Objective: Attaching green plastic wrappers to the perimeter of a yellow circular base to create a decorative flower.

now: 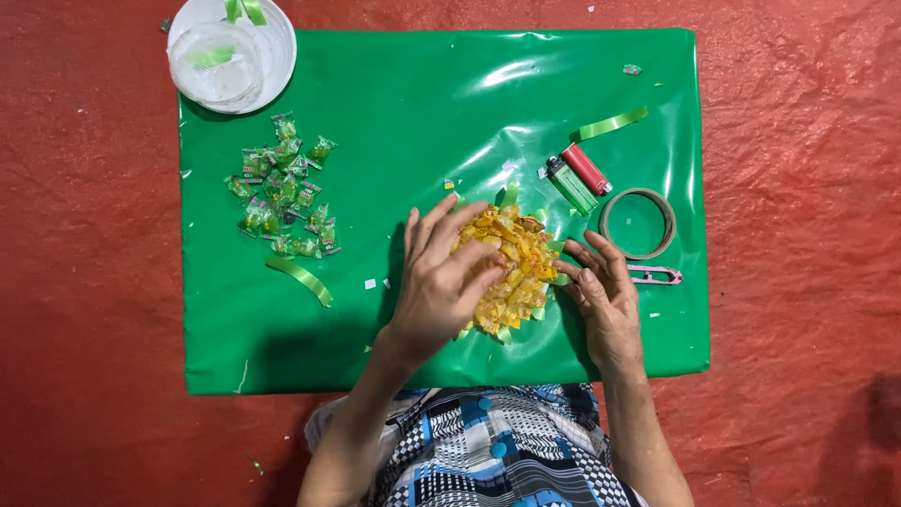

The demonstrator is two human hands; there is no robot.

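Room lay open on the green sheet (375, 141) above the yellow candy cluster (511, 272). Left hand (441, 277) cupped the cluster's left side, fingers spread; right hand (605, 296) rested flat, unclenched, touching its right edge.

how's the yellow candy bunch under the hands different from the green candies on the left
The yellow candy cluster is packed tight into one rounded bunch edged with green ribbon loops; the green candies lie loose and scattered. The left hand rests on the yellow cluster and the right hand touches its edge; the green candies lie untouched, apart from both hands. Both are small wrapped sweets on the green sheet.
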